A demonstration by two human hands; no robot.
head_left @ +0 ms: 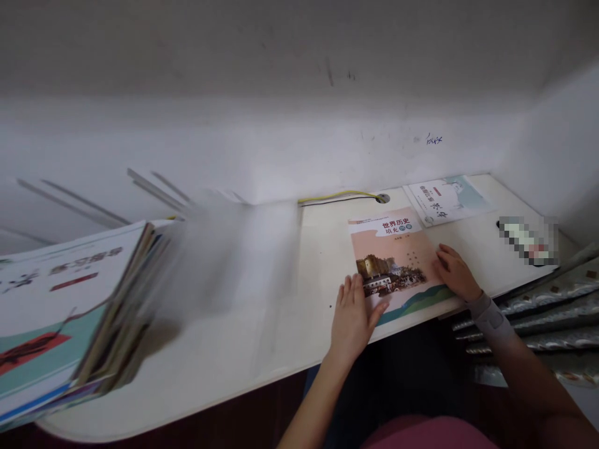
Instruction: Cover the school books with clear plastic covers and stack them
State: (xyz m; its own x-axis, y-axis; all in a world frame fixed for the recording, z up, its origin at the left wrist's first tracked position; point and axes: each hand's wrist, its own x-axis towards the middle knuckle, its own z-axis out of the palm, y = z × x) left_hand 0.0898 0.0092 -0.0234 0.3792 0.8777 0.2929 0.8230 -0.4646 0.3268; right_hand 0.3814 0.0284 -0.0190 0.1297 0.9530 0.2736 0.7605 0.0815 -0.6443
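a thin soft-cover history workbook [390, 262] is laid on a white desk [196, 355], near the desk's front edge. its cover is pink and is printed with chinese words for world history, an old fort and a green wavy band. the book is turned a little, and it is being touched by both hands.

the left hand [350, 318] is held open and flat, with the fingers a bit spread. it is pressed on the low left corner of the book. the right hand [456, 272] is opened too, with the fingers a little bent, and it is laid on the right edge of the cover. no tight grip is seen on either side. a gray wrist brace [489, 318] is worn on the right wrist.

just past the top of the workbook, a second thin book [447, 199] is laid near the wall. a yellow cable [337, 196] is run to a round hole [382, 198] in the desk. a big pile of books [60, 312] is stacked at the left side of the desk, and a pale blurry smear is seen beside it. what the smear is cannot be told. at the right, a small thing [528, 240] is blurred out, so it cannot be named. a shiny patterned cloth [538, 312] is hung below the desk's right side.
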